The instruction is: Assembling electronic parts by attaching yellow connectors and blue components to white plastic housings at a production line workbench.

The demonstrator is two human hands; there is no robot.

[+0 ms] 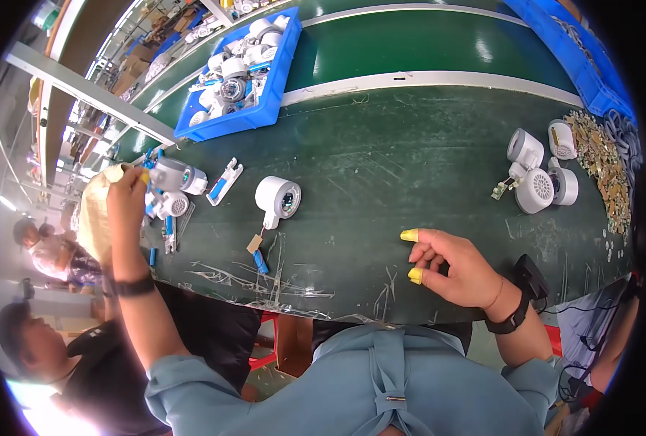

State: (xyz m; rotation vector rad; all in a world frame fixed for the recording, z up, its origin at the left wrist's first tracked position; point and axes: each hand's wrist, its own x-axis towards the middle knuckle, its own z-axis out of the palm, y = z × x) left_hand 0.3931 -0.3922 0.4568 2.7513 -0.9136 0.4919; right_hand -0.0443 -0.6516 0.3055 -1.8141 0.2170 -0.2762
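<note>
My left hand (126, 200), with a yellow fingertip cover, is at the far left against a cluster of white, round, fan-like housings (174, 205). Its fingers are partly hidden, so I cannot make out whether it grips the nearest one. My right hand (446, 265) hovers over the green table with yellow covers on thumb and index finger; these two are apart, the others loosely curled, and nothing is held. Between the hands lies a single white housing (270, 196), its round opening showing electronics. A wire runs from its stub to a small tan piece (254, 243) and a blue cylinder (261, 261).
A blue crate (236, 125) full of housings stands at the back left. A white handle part (225, 182) lies near the left cluster. More housings (535, 190) sit at right, beside heaped small boards (606, 163) and a black device (530, 276). People (54, 349) are at left.
</note>
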